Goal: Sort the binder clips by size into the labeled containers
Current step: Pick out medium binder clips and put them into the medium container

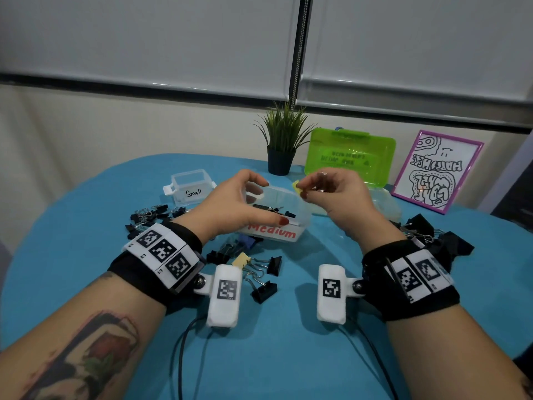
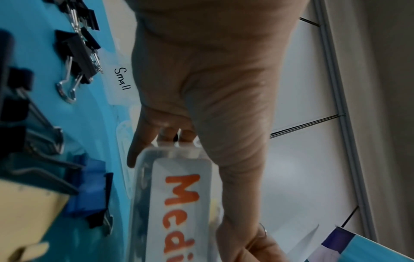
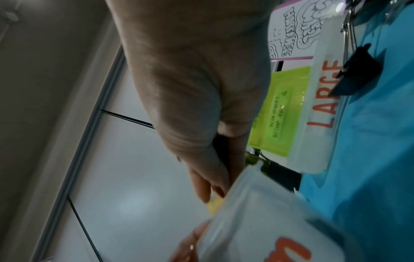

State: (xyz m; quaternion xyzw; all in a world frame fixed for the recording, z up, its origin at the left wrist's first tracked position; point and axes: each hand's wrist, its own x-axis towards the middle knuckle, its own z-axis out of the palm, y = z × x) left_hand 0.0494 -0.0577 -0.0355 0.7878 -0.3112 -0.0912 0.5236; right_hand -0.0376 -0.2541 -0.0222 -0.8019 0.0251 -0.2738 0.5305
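Note:
My left hand (image 1: 268, 200) grips the clear container labeled "Medium" (image 1: 300, 215), with the thumb on its near rim and the fingers over the far side tab. Several dark clips lie inside it. My right hand (image 1: 303, 192) pinches a small yellow binder clip (image 1: 297, 186) in the air just above the container's far right corner. In the left wrist view, the left hand's fingers (image 2: 143, 138) hook the end of the Medium container (image 2: 181, 203). The right wrist view shows the yellow clip (image 3: 215, 205) at the right hand's fingertips (image 3: 201, 191), beside the container's rim.
The clear "Small" container (image 1: 191, 187) stands at the back left, with small black clips (image 1: 147, 217) in front of it. Medium clips (image 1: 256, 272) lie near my wrists. The "Large" container (image 3: 325, 99) and big black clips (image 1: 427, 229) are on the right. A plant (image 1: 281, 145), a green box (image 1: 349, 157) and a framed drawing (image 1: 438, 171) stand behind.

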